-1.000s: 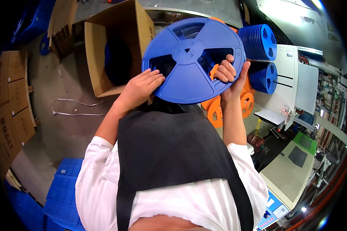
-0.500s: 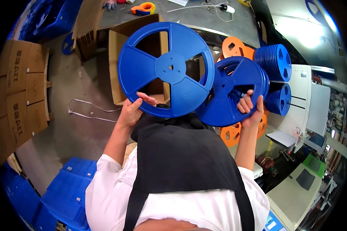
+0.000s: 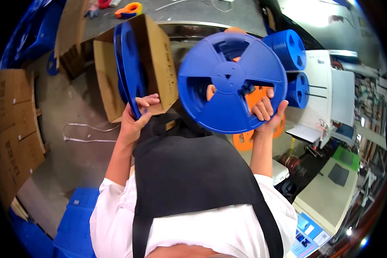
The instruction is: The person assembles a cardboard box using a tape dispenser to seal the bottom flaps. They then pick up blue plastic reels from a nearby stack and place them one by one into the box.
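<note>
Between its fingers and thumb, my left hand (image 3: 135,119) grips the near edge of a blue plastic reel (image 3: 131,56). Seen nearly edge-on, this reel stands upright at the mouth of an open cardboard box (image 3: 162,64); how far inside it is, I cannot tell. My right hand (image 3: 267,112) holds a stack of blue reels (image 3: 228,105) by the right rim, fingers hooked through a cut-out and thumb outside. The stack's top face is turned toward me, with three wide openings and a small centre hole.
Ribbed stacks of blue discs (image 3: 284,49) stand beyond my right hand, with orange reels (image 3: 244,141) below. A grey workbench (image 3: 180,15) at the back bears a tape roll (image 3: 128,10). Cartons (image 3: 17,142) are piled left; blue crates (image 3: 75,225) sit lower left.
The left reel has moved left and turned from face-on to edge-on at the box. The right stack has come left and up, its face now more fully toward me. My view has shifted right.
</note>
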The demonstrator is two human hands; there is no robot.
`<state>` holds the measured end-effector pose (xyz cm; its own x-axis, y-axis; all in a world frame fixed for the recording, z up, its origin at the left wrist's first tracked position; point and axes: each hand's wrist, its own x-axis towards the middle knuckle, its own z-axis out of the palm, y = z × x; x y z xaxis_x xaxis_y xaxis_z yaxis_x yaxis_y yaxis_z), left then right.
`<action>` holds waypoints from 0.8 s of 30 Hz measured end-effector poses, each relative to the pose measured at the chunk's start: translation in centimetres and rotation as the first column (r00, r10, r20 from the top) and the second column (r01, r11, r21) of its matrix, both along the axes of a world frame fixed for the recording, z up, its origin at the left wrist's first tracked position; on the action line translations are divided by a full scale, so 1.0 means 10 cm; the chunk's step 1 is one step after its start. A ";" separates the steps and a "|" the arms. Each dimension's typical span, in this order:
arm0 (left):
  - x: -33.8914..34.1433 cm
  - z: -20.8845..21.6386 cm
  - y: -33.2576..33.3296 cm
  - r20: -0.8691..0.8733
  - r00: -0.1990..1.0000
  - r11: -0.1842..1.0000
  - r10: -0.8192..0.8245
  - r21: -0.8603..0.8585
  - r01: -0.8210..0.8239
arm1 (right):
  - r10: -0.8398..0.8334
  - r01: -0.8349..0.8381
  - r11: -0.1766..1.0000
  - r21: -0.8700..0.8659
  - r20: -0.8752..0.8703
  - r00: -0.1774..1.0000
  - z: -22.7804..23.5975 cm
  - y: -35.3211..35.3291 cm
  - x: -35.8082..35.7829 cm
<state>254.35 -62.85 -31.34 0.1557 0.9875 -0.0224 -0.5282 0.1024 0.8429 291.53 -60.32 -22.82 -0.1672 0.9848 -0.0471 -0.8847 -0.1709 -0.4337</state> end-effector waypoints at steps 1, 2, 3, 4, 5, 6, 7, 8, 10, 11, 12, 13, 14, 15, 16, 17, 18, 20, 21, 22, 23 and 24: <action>0.07 -0.05 -0.01 -0.086 0.996 0.999 -0.029 0.014 0.031 | -0.007 0.007 1.000 0.017 -0.041 0.999 -0.01 0.00 0.02; 0.12 -0.08 -0.01 -0.221 0.975 0.997 -0.036 0.064 0.052 | -0.007 0.010 0.999 0.033 -0.096 0.995 -0.04 0.00 0.00; 0.20 -0.12 0.00 -0.342 0.940 0.984 0.025 0.174 0.037 | -0.035 0.039 0.999 0.027 -0.135 0.990 -0.02 0.00 -0.04; 0.29 -0.16 0.01 -0.448 0.888 0.958 0.103 0.284 0.032 | -0.010 0.018 0.999 0.040 -0.179 0.984 -0.02 0.02 -0.04; 0.33 -0.19 -0.01 -0.513 0.846 0.933 0.148 0.355 0.053 | 0.015 -0.004 0.999 0.050 -0.228 0.973 -0.03 0.02 -0.04; 0.37 -0.25 -0.02 -0.591 0.781 0.899 0.203 0.428 0.090 | 0.042 -0.026 0.998 0.062 -0.277 0.960 -0.03 0.02 -0.05; 0.41 -0.31 -0.02 -0.656 0.707 0.860 0.265 0.493 0.134 | 0.044 -0.030 0.998 0.052 -0.294 0.955 -0.02 0.01 -0.06; 0.45 -0.34 0.00 -0.704 0.627 0.813 0.335 0.552 0.185 | 0.052 -0.040 0.998 0.046 -0.285 0.957 0.00 0.02 -0.09; 0.52 -0.37 0.04 -0.719 0.558 0.740 0.414 0.623 0.253 | 0.069 -0.062 0.997 0.034 -0.267 0.961 0.02 0.03 -0.14; 0.54 -0.38 0.07 -0.710 0.573 0.709 0.409 0.642 0.290 | 0.058 -0.053 0.998 0.026 -0.239 0.969 0.04 0.03 -0.18; 0.56 -0.38 0.09 -0.702 0.587 0.677 0.404 0.661 0.325 | 0.081 -0.075 0.997 0.036 -0.248 0.965 0.04 0.05 -0.20; 0.53 -0.36 0.07 -0.745 0.578 0.699 0.331 0.606 0.380 | 0.087 -0.080 0.996 0.040 -0.227 0.970 0.07 0.08 -0.22; 0.54 -0.37 0.08 -0.719 0.613 0.688 0.328 0.626 0.366 | 0.094 -0.087 0.995 0.042 -0.208 0.974 0.10 0.10 -0.25; 0.54 -0.38 0.09 -0.699 0.640 0.682 0.321 0.639 0.355 | 0.125 -0.118 0.992 0.045 -0.193 0.973 0.14 0.14 -0.25; 0.54 -0.38 0.10 -0.677 0.665 0.677 0.315 0.651 0.343 | 0.157 -0.150 0.987 0.047 -0.179 0.971 0.18 0.19 -0.25; 0.52 -0.34 0.12 -0.683 0.691 0.670 0.236 0.630 0.393 | 0.186 -0.181 0.982 0.046 -0.171 0.968 0.20 0.24 -0.24; 0.50 -0.33 0.09 -0.684 0.706 0.710 0.187 0.590 0.384 | 0.198 -0.194 0.980 0.038 -0.172 0.965 0.20 0.30 -0.23; 0.49 -0.29 0.06 -0.676 0.729 0.781 0.104 0.509 0.361 | 0.139 -0.138 0.990 -0.017 0.097 0.986 0.24 0.41 -0.26; 0.44 -0.12 0.06 -0.744 0.663 0.859 -0.086 0.282 0.427 | -0.007 0.084 0.967 -0.239 0.306 0.952 0.35 0.41 -0.38; 0.41 -0.02 0.07 -0.566 0.805 0.934 -0.178 0.161 0.320 | 0.001 0.110 0.953 -0.281 0.367 0.930 0.35 0.44 -0.42; 0.41 0.06 0.10 -0.345 0.913 0.971 -0.217 0.021 0.239 | 0.046 0.050 0.969 -0.243 0.376 0.926 0.30 0.45 -0.39; 0.39 0.12 0.13 -0.101 0.974 0.973 -0.203 -0.135 0.188 | 0.090 -0.009 0.979 -0.206 0.388 0.917 0.22 0.45 -0.34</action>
<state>258.27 -61.52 -30.16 0.3349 0.9265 -0.1715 -0.3895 0.3019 0.8701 288.11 -55.81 -20.61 -0.1439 0.9399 -0.3097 -0.6369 -0.3275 -0.6979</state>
